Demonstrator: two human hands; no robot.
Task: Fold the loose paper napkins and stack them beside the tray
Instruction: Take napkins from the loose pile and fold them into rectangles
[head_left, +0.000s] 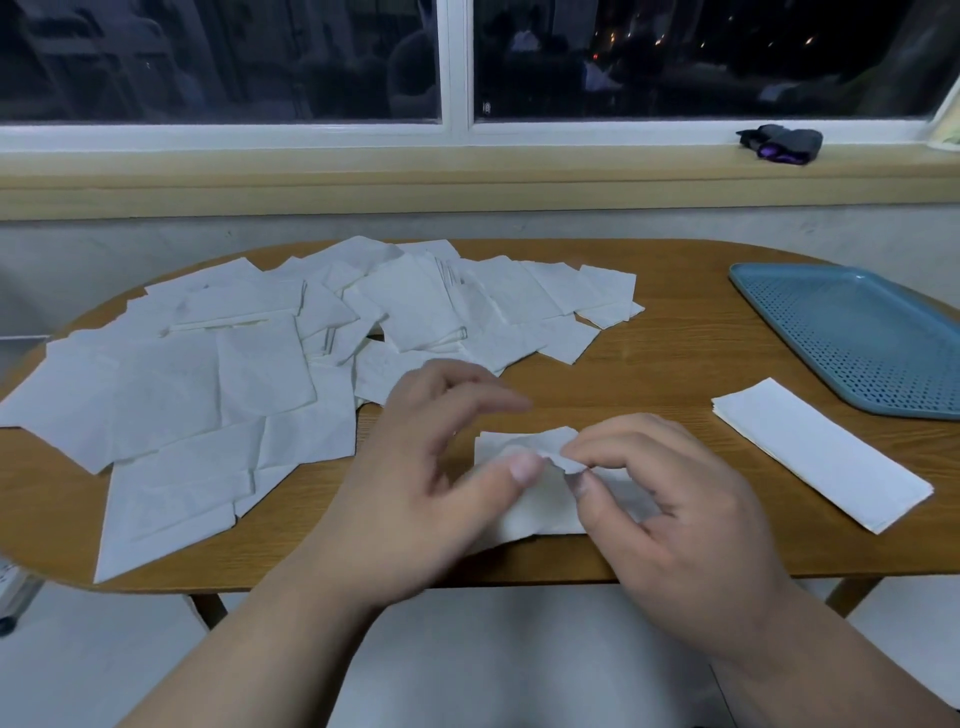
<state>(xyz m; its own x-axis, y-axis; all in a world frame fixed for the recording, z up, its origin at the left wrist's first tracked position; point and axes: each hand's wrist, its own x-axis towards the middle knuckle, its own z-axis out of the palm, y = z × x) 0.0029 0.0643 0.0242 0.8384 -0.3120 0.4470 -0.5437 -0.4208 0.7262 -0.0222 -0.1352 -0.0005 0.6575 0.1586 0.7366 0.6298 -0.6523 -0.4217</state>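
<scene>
In right hand (670, 499), napkin (519, 444)

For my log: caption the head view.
Right hand pinches a napkin, left hand touching it; loose napkins at left, folded stack beside blue tray.

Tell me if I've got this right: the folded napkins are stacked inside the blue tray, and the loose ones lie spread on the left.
Not quite. The head view shows the folded napkins stacked on the table beside the blue tray, not inside it. The loose ones do lie spread on the left.
</scene>
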